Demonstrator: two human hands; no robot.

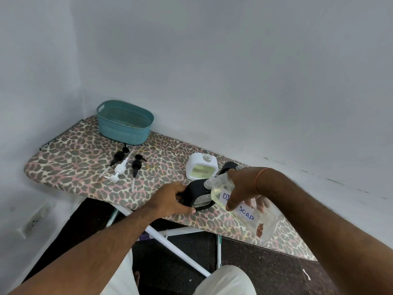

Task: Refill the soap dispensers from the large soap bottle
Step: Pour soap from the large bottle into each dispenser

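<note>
Head view. Landmark: the near black dispenser [196, 195], standing at the front edge of the leopard-print ironing board [70, 158], pump off, neck open.

Left hand [172, 201] grips the dispenser's left side, fingers curled round it, steadying it. Right hand [240, 188] grasps the large soap bottle [244, 211], tilted down and leftward, its mouth just at the dispenser's neck; whether the two touch cannot be told. Pale yellow liquid sits in the bottle; no stream can be made out.

Behind the dispenser: a white dispenser [202, 169], neck open, greenish liquid showing in its window. To the right and behind, a second black dispenser [229, 167], mostly hidden by the right hand. Well to the left: three loose pumps [123, 167], two black, one white, lying flat. Far behind them, at the board's back corner, a teal basket [125, 122].

Step in hand, as judged: pouring into the near black dispenser, the white one seemingly filled. Next move calls for a slow, held tilt with the mouth kept over the narrow neck, watching the window, then levelling the bottle before overflow.
</note>
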